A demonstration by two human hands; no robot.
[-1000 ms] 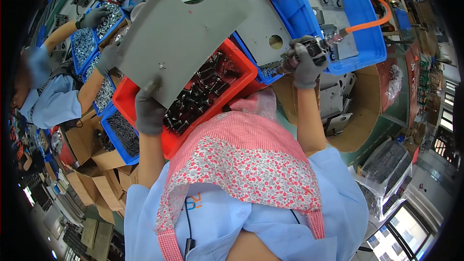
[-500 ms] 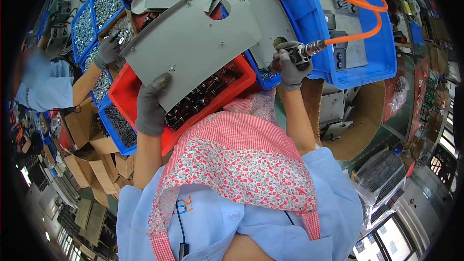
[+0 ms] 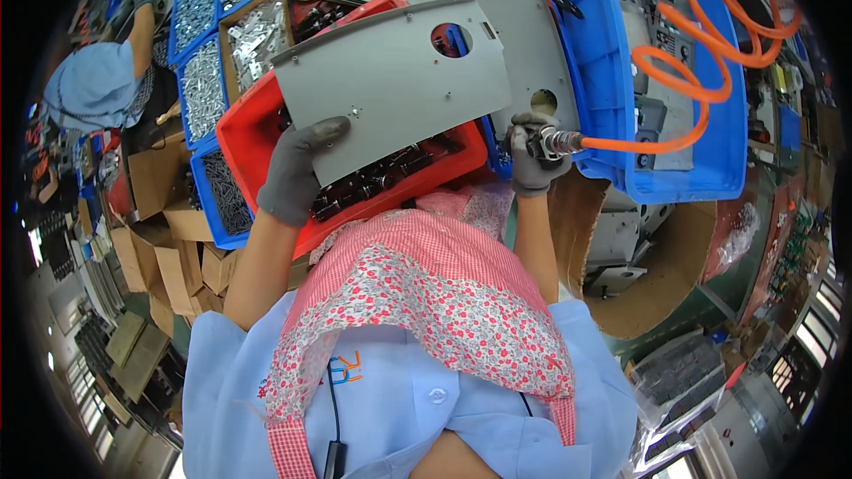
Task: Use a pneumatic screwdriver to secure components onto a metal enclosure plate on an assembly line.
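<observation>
Nearest, the left hand (image 3: 300, 168) pinches the near edge of a grey plate (image 3: 382, 80), thumb on top, its other fingers hidden underneath. The right hand (image 3: 536, 168) is curled round a dark hand tool (image 3: 538, 144), largely covered by the glove; its tip cannot be made out. The plate is over a red bin (image 3: 241, 129), masking some of its glossy black parts (image 3: 382, 179); it overlaps a second plate (image 3: 532, 44). Leftward, blue bins (image 3: 232, 240) hold dark screws and silver hardware, beside a cardboard tray (image 3: 229, 73) of metal brackets. Rightward, an orange hose (image 3: 652, 146) crosses a large blue bin (image 3: 612, 106) containing grey units. Farther off, a co-worker's sleeve (image 3: 93, 84) shows, the hand blurred.
</observation>
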